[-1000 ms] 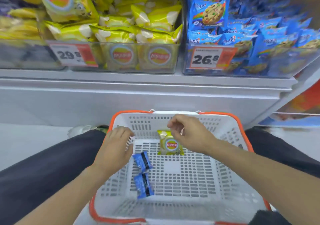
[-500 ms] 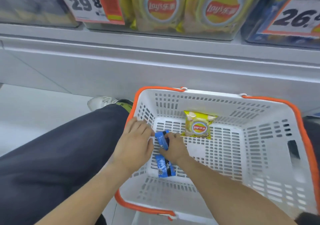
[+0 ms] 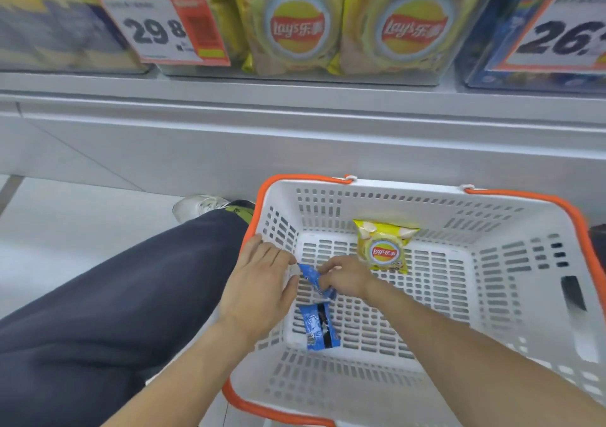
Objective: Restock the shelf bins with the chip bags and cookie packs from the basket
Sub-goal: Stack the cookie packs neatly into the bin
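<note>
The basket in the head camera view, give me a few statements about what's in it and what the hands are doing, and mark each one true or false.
1. The right hand pinches a blue cookie pack. True.
2. Two chip bags lie in the basket. False: only one yellow chip bag is there, leaning at the far wall.
3. A second cookie pack lies flat on the basket floor, untouched. True.
4. The left hand grips the orange handle. False: its fingers are straight, reaching into the basket beside the held pack.
5. The price tag on the chip bin reads 26.8. False: it reads 29.8.
</note>
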